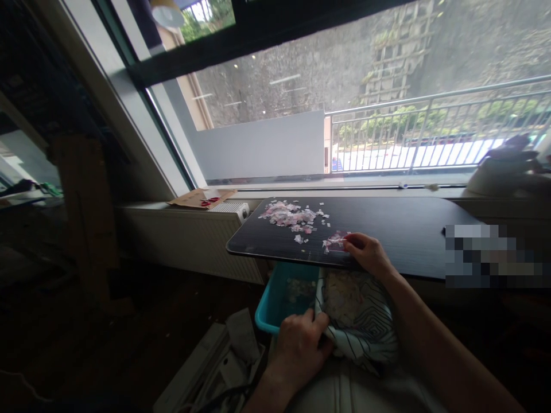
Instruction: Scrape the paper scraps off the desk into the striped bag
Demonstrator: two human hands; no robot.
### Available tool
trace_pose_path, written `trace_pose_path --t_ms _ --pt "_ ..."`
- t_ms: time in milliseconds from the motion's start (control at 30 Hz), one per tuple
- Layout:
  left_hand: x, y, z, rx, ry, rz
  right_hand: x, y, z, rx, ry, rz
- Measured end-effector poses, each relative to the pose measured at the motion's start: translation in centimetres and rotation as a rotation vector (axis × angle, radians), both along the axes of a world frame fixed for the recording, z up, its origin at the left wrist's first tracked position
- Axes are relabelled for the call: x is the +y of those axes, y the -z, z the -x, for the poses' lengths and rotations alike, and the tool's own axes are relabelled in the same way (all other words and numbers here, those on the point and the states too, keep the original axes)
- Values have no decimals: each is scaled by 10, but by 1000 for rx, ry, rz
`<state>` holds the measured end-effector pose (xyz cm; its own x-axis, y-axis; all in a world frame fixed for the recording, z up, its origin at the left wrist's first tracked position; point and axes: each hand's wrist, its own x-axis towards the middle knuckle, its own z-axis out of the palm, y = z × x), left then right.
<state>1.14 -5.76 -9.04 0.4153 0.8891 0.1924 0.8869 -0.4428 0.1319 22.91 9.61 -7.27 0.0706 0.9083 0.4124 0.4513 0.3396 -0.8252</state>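
At bench [408, 229] near edge, right hand [368, 255] fingers loosely bent against small scrap pile [334, 241], gripping nothing, left hand [299, 347] fingers pinched on patterned bag [370, 327] rim below, teal bin [279, 292] beside, larger scrap heap [288, 215] further back.

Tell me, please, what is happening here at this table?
The person's right hand rests on a small pile of paper scraps at the near edge of the black table. The left hand grips a striped bag, held open just below that edge, with scraps inside. A bigger pile lies farther back; a blue bin stands underneath.
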Motion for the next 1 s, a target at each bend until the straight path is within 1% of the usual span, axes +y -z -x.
trace_pose_path --t_ms 133,233,400,467,567,733,800,900,933,1000 --pt "0 -1 0 9 -3 -1 0 1 0 34 5 0" --pt "0 -4 -1 14 2 15 -3 -2 1 -1 5 1" --pt "-1 -7 -2 18 0 22 -7 -6 2 -40 124 1" --pt "-1 -6 -1 18 1 20 -8 -6 2 -28 110 -9" --pt "-1 -5 -1 20 0 15 -8 -4 3 -39 44 -38" --pt "-1 -5 -1 23 2 17 -8 -3 6 -101 -123 -52" --pt "-1 -5 -1 25 5 18 -8 -3 6 -89 -105 -52" --pt "-1 -4 -1 24 3 11 -9 -3 5 -76 10 -55" --pt "-1 -4 -1 23 3 9 -9 -3 4 -82 20 -54" --pt "-1 -4 -1 23 5 10 -10 -3 5 -95 -31 -46"
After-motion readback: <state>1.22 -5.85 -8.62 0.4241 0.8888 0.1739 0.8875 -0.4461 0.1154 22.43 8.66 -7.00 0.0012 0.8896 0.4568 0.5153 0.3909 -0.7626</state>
